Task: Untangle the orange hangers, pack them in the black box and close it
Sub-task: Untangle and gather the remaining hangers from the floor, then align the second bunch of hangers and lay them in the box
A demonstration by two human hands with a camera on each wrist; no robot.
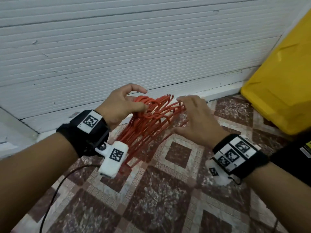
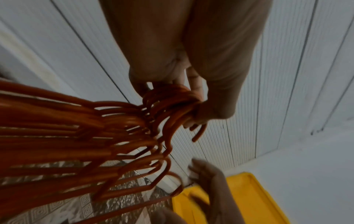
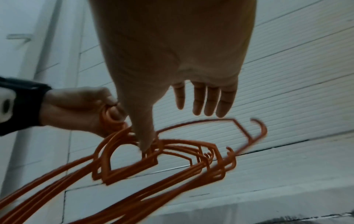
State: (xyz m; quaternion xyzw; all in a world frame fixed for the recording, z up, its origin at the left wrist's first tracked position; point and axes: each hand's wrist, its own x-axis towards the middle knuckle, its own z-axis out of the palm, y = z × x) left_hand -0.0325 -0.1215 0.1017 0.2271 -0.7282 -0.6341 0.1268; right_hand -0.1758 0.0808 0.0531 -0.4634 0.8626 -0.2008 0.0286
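- Patterned floor tiles (image 1: 178, 155) under everything, white ribbed wall panels (image 1: 134, 47) at the far side, so it's all happening low by the wall.
- Nearest: two forearms with black wrist bands, a thin cable trailing on the floor near left.
- Left hand (image 1: 121, 106) has its fingers curled round the hook ends of the orange hangers (image 1: 143, 128). The bunch is up in the air and fans down toward the floor.
- Right hand (image 1: 193, 118) is spread and relaxed, thumb poking in among the hanger necks, fingers straight, gripping nothing as far as I can see.
- My guess is we're at the untangling step. Next move wants one hanger picked out and slid free while the left keeps the rest bunched.
- Far right: a yellow bin (image 1: 282, 78) leaning by the wall. Can't see inside it.
- A black box doesn't show clearly anywhere, just a dark edge at the right.
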